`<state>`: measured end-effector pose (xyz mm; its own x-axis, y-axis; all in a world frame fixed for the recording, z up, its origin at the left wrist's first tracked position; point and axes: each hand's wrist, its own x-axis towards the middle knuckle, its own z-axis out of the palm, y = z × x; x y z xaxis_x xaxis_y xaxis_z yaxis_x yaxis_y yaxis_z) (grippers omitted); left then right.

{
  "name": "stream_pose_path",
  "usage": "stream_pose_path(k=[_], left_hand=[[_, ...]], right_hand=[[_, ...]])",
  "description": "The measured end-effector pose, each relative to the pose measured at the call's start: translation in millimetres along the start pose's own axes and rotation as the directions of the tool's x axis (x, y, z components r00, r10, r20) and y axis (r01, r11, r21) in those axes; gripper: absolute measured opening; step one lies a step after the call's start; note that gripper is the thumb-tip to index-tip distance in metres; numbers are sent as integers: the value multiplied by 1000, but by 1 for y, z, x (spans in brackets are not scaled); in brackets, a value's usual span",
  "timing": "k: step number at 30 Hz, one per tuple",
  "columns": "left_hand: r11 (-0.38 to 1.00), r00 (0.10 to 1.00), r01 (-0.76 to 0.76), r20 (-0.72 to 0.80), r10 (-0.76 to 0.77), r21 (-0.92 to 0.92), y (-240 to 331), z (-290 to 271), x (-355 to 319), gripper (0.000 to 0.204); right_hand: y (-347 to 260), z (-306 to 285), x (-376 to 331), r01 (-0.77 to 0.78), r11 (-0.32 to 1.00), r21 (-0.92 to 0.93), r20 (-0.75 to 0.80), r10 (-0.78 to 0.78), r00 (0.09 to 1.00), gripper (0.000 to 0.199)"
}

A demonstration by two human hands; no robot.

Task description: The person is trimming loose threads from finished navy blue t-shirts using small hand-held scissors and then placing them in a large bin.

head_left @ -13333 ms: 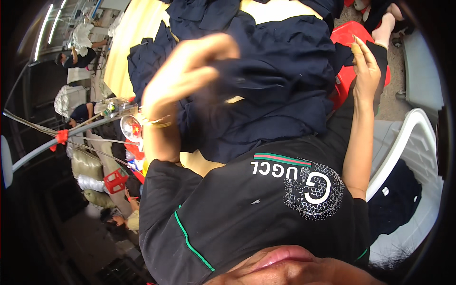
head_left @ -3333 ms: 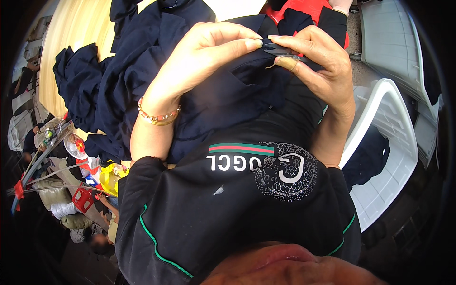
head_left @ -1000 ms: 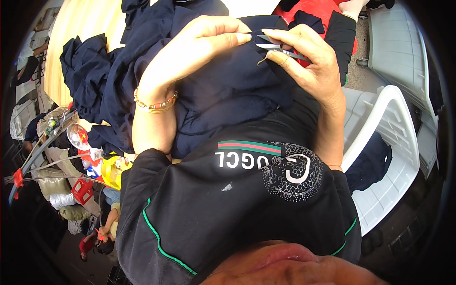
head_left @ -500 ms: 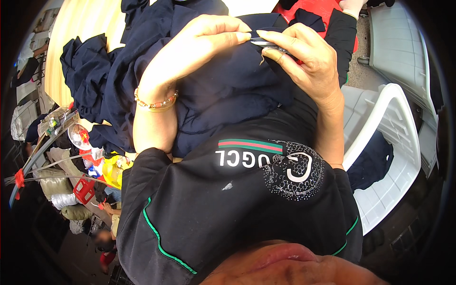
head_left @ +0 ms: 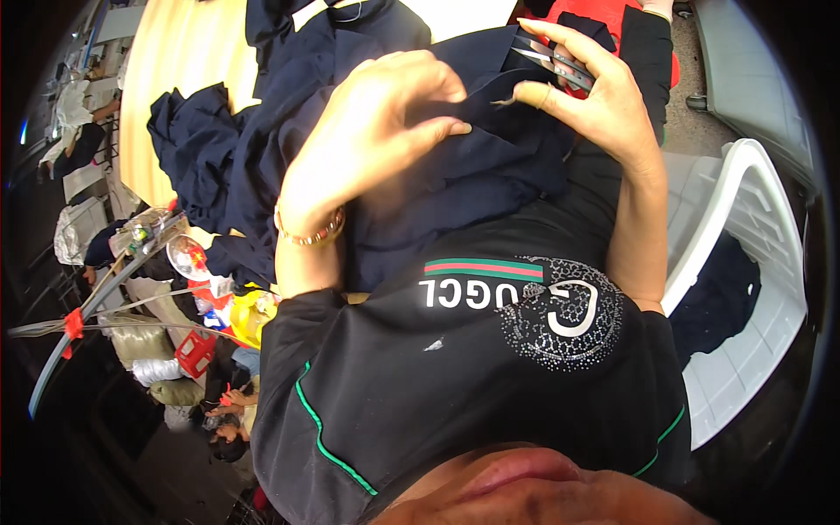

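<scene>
Dark navy fabric [head_left: 455, 197] lies heaped over my lap and the table. My right hand [head_left: 604, 101] grips small thread snips [head_left: 560, 66] whose pointed blades stand apart, tips toward the left. A yellowish wrap covers part of the right thumb, and a short pale wisp of thread [head_left: 504, 102] shows by its tip. Over the fabric, my left hand [head_left: 381, 122] is open: a gap parts thumb from curled forefinger, with nothing seen between them. A beaded bracelet [head_left: 319, 232] circles the left wrist.
To my right stands a white plastic basket [head_left: 744, 289] with dark cloth [head_left: 722, 293] inside. Beneath the fabric is a pale wooden table [head_left: 188, 52]. At left are a curved bar [head_left: 52, 367], a yellow bag [head_left: 254, 315] and a red basket [head_left: 194, 352]. Another person [head_left: 232, 429] is at lower left.
My hands have drawn apart. The right moved up and right with the snips, whose blades now show plainly; the left thumb and forefinger have parted from their pinch at the fabric.
</scene>
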<state>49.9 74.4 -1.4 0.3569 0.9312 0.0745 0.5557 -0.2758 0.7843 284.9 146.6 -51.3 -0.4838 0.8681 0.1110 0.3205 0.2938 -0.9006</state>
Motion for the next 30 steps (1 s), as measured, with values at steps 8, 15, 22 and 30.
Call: stream_pose_path(k=[8, 15, 22, 30], left_hand=[[803, 829, -71, -413, 377, 592, 11, -10, -41, 34], [823, 697, -50, -570, 435, 566, -13, 1, -57, 35], [877, 665, -58, -637, 390, 477, -27, 2, -62, 34], [865, 764, -98, -519, 383, 493, -9, 4, -51, 30]], right_hand=[[-3, 0, -2, 221, 946, -238, 85, -207, 975, 16], [-3, 3, -4, 266, 961, -77, 35, -264, 964, 14], [-5, 13, -3, 197, 973, -118, 55, -192, 980, 43], [11, 44, 2, 231, 971, -66, 76, -226, 971, 34]])
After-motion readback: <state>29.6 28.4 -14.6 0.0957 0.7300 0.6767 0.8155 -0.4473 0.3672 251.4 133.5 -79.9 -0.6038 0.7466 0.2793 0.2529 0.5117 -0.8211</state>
